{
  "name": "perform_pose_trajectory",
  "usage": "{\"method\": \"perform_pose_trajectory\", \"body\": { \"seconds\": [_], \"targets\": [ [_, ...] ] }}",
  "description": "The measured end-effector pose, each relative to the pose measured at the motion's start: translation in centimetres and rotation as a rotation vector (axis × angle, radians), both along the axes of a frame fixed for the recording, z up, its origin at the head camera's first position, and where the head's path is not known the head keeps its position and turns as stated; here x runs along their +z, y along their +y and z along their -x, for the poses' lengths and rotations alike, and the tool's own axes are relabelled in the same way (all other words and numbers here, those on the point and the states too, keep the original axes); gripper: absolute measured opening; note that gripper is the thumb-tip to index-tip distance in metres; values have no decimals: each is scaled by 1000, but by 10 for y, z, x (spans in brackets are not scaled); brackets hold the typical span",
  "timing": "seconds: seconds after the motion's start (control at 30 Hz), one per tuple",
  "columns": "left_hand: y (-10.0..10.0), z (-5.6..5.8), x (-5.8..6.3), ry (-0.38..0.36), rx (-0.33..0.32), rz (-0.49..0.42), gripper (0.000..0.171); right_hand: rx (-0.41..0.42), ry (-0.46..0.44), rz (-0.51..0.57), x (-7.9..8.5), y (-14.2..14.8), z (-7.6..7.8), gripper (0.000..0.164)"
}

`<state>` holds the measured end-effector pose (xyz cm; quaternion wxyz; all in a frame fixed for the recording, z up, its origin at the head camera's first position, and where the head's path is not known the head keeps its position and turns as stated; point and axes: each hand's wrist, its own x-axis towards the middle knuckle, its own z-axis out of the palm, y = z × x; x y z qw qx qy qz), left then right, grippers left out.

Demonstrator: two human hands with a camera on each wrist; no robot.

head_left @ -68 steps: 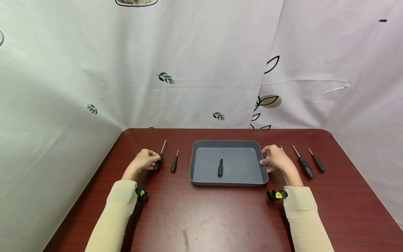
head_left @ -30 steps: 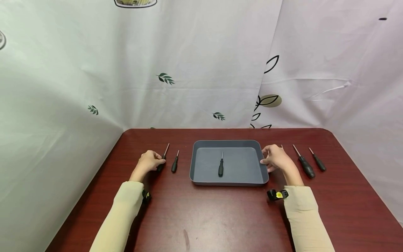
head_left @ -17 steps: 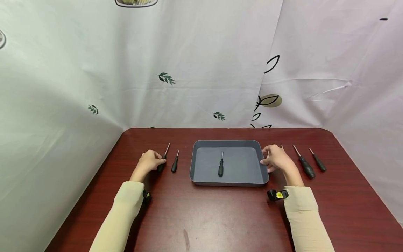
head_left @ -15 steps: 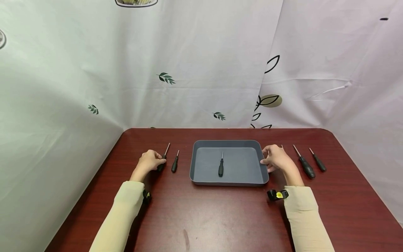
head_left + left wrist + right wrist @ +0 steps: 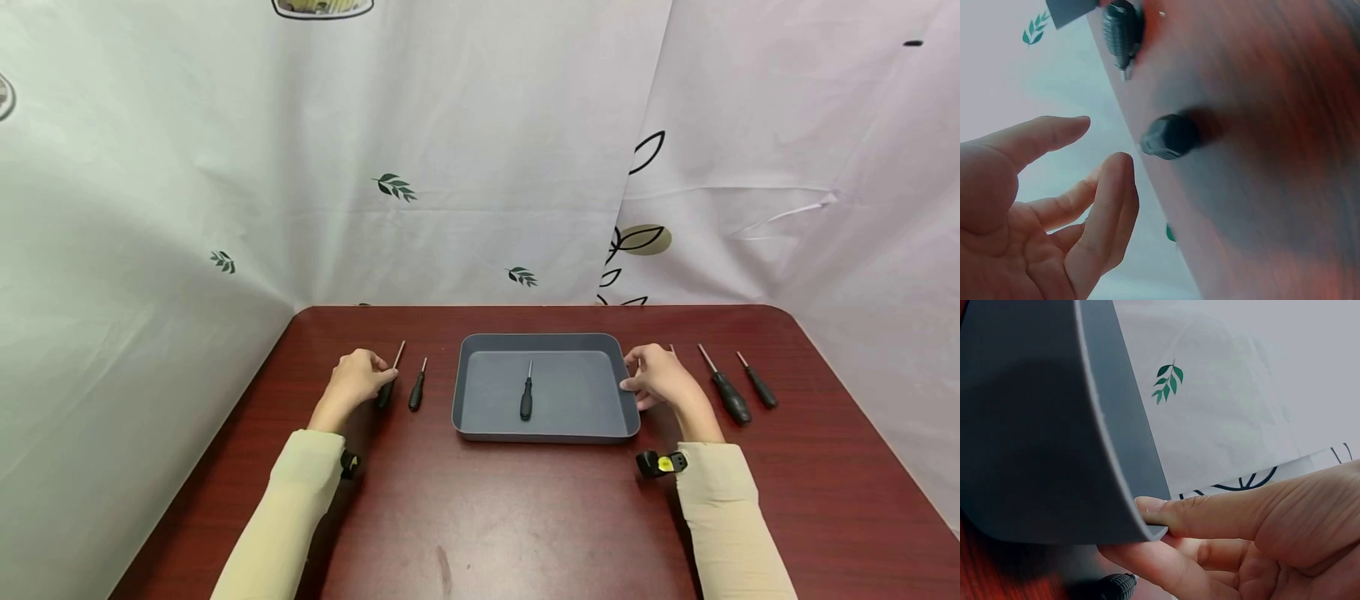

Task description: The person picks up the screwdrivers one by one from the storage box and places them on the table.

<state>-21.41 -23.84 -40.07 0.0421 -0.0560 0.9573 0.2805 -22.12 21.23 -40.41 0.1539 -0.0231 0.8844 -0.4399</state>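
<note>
My left hand [image 5: 357, 379] is just above a black-handled screwdriver [image 5: 385, 394] lying on the table's left side. In the left wrist view, thumb and fingers are parted with a gap between them, and the screwdriver's handle [image 5: 1174, 135] is apart from them. A smaller black screwdriver [image 5: 416, 392] lies just to its right. My right hand [image 5: 660, 379] pinches the right rim of a grey rectangular tray [image 5: 545, 438]; in the right wrist view the thumb is inside the tray wall [image 5: 1100, 425] and fingers outside. One screwdriver [image 5: 526, 400] lies in the tray.
Right of the tray lie a large black screwdriver [image 5: 730, 398] and a smaller one [image 5: 759, 387]. Another shaft tip [image 5: 671, 348] shows behind my right hand, the rest hidden. A white printed curtain [image 5: 480, 167] stands behind the dark red table [image 5: 480, 517].
My left hand shifted the left screwdriver slightly right, beside the smaller one, then let go and rose a little. My right hand and the tray have stayed put.
</note>
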Motion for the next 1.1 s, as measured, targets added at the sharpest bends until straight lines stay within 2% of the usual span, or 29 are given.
{"method": "perform_pose_trajectory", "body": {
  "seconds": [0.37,0.6,1.1],
  "targets": [
    [14,-1,4,14,-80,-65,17,4,-4,2,2,-1,-1,46],
    [23,-1,6,-16,-94,-158,15,6,0,0,1,-1,-2,45],
    [54,-6,18,-29,-214,-331,16,12,4,7,1,-1,-1,44]
  ]
}}
